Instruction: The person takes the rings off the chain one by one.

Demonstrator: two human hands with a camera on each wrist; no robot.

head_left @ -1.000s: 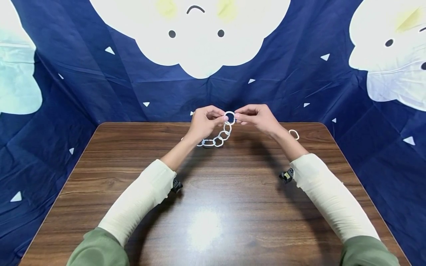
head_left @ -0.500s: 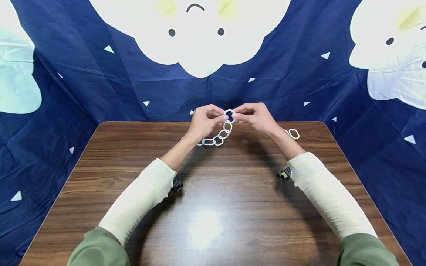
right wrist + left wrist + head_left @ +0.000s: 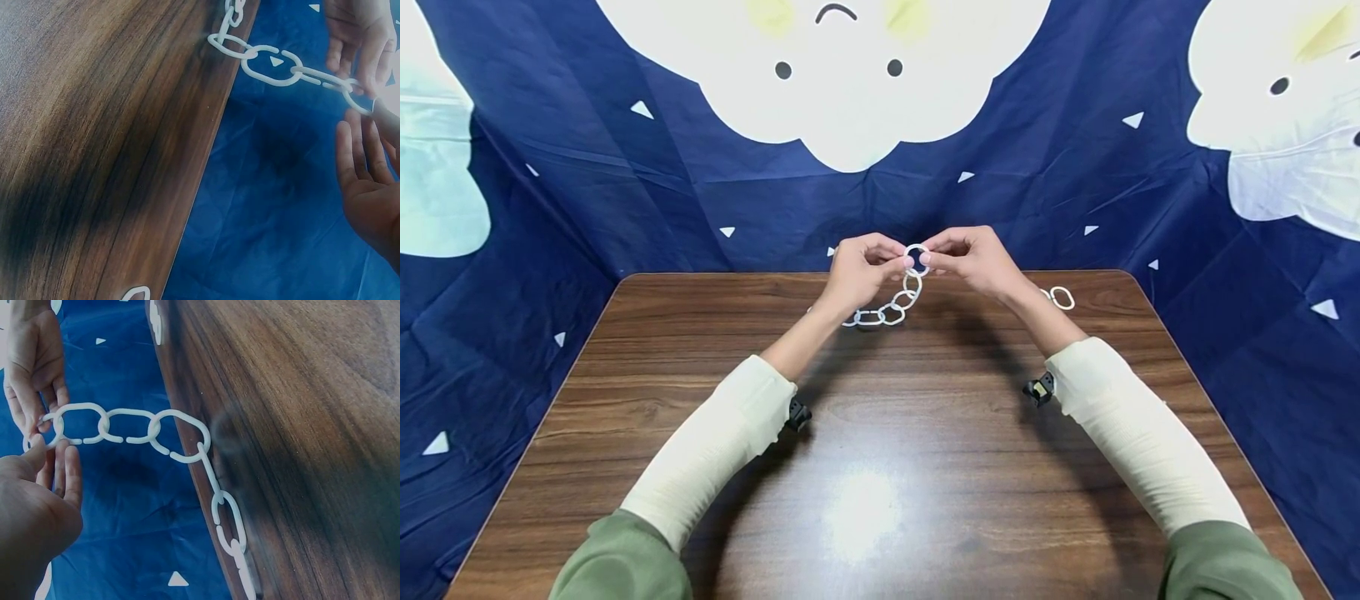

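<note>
My left hand (image 3: 863, 271) pinches the white end link (image 3: 916, 246) of a plastic chain between thumb and fingers, above the table's far edge. My right hand (image 3: 977, 260) pinches the opposite side of that same link, its thumb tip overlapping the ring. From there the chain (image 3: 81, 405) hangs in a curve beyond the edge, then comes down onto the wood. Several of its oval links have a small gap in one side. Part of the chain's far end lies hidden behind my left wrist in the head view.
A loose white link (image 3: 1062, 288) lies on the table's back right, with another partly hidden behind my right forearm. The brown wooden table (image 3: 925, 400) ends just below my hands. A dark blue cloth (image 3: 700, 192) with cloud shapes hangs behind and at both sides.
My right thumb and fingers have closed in on the end link from its right side. The right forearm has shifted slightly left, uncovering part of a second loose link. My left hand stays nearly still.
</note>
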